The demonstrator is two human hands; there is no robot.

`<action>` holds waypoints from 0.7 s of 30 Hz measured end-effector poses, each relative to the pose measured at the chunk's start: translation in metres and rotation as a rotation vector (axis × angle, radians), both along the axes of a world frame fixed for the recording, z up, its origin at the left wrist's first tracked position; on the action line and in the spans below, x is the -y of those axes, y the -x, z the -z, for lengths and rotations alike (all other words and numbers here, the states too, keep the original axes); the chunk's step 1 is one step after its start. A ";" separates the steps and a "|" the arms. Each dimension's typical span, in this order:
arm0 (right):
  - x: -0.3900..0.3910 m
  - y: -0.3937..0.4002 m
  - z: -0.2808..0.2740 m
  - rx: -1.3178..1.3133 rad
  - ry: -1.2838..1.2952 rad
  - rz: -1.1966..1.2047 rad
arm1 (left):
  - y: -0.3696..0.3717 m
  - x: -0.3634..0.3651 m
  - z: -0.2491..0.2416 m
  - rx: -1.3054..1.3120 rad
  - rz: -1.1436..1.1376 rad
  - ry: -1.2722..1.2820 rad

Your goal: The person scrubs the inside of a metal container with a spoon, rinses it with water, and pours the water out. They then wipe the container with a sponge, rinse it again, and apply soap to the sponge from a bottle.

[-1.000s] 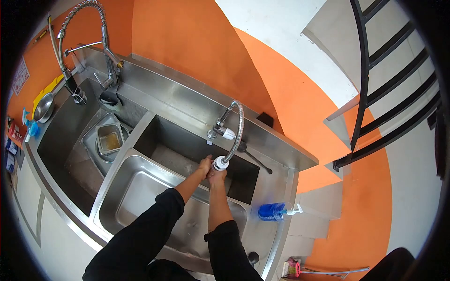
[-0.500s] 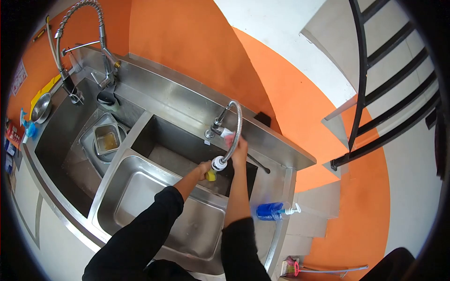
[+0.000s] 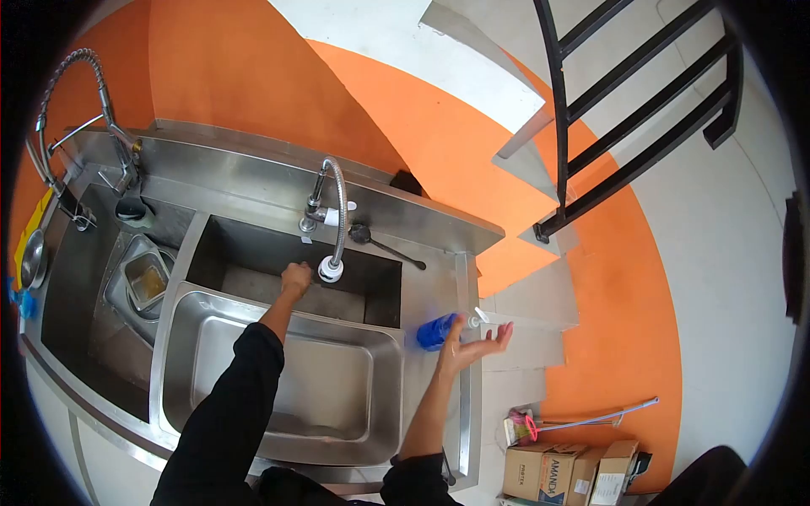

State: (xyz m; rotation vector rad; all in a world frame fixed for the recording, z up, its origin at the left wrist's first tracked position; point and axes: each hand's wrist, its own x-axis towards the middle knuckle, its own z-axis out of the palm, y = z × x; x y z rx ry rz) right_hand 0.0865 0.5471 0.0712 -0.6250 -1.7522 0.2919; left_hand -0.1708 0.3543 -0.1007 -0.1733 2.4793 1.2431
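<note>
My left hand [image 3: 295, 278] is closed over the middle basin [image 3: 253, 281], left of the white tap head [image 3: 331, 269]; what it holds, if anything, is hidden. At the right counter, my right hand [image 3: 472, 347] is spread with the palm turned up, beside the white pump [image 3: 478, 318] of the blue soap bottle [image 3: 434, 332]. The curved metal tap hose [image 3: 342, 202] arches over the basin. Behind it lies a black long-handled brush [image 3: 361, 234] on the ledge.
A large metal basin [image 3: 291, 443] is in front. The left sink holds nested metal trays [image 3: 131, 282] under a spring tap [image 3: 76, 55]. A metal bowl [image 3: 34, 260] sits at far left. Black railings [image 3: 624, 84] and cardboard boxes [image 3: 548, 472] are at right.
My right hand has left the tap and moved to the soap bottle, its fingers now spread. The yellow sponge by my left hand no longer shows. The view has shifted right.
</note>
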 end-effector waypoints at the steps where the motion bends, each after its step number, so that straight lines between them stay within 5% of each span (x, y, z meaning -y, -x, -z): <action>1: -0.011 -0.006 0.003 0.077 0.010 -0.039 | -0.002 0.006 -0.007 0.033 -0.085 -0.028; 5: -0.040 -0.015 0.032 0.065 0.307 -0.445 | 0.015 0.030 0.026 0.144 -0.273 -0.338; 8: -0.042 -0.014 0.037 0.067 0.260 -0.459 | 0.014 0.047 0.003 0.797 -0.508 -1.122; 11: -0.020 -0.012 0.010 0.237 -0.039 -0.322 | -0.006 0.071 -0.048 0.852 -0.251 -1.379; 18: 0.096 -0.027 -0.045 0.247 -0.018 -0.539 | -0.102 0.107 -0.135 0.847 0.071 -1.831; 21: 0.145 -0.035 -0.062 0.526 -0.052 -0.552 | -0.156 0.123 -0.150 0.925 0.040 -1.933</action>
